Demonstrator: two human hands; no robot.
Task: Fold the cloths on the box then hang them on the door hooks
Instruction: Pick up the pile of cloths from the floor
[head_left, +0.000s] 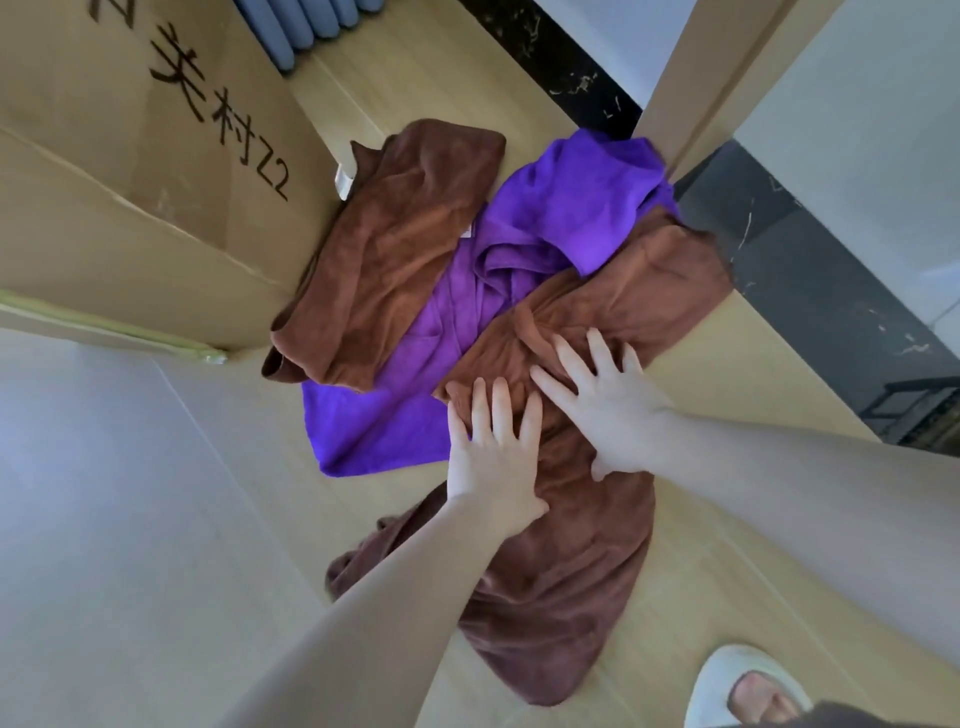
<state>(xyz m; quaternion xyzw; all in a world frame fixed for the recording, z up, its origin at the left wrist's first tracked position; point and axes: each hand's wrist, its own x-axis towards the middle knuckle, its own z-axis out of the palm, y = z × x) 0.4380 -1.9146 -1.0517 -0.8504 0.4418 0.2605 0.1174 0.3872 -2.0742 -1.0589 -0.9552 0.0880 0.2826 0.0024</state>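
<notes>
Several crumpled cloths lie heaped on a long light-wood box (691, 613). A long brown cloth (566, 561) runs from the near end up to the right edge. My left hand (493, 447) and my right hand (608, 410) both rest flat on it with fingers spread, side by side near its middle. A purple cloth (582, 208) lies under and beyond it, with one corner spread out to the left. A second brown cloth (395, 260) lies crumpled at the far left of the heap, against a cardboard box.
A large cardboard box (130, 171) with black writing stands at the left, touching the heap. A wooden door edge (691, 88) rises at the upper right beside dark marble flooring (831, 291). My slippered foot (748, 691) shows at the bottom right. Pale floor (104, 519) lies to the left.
</notes>
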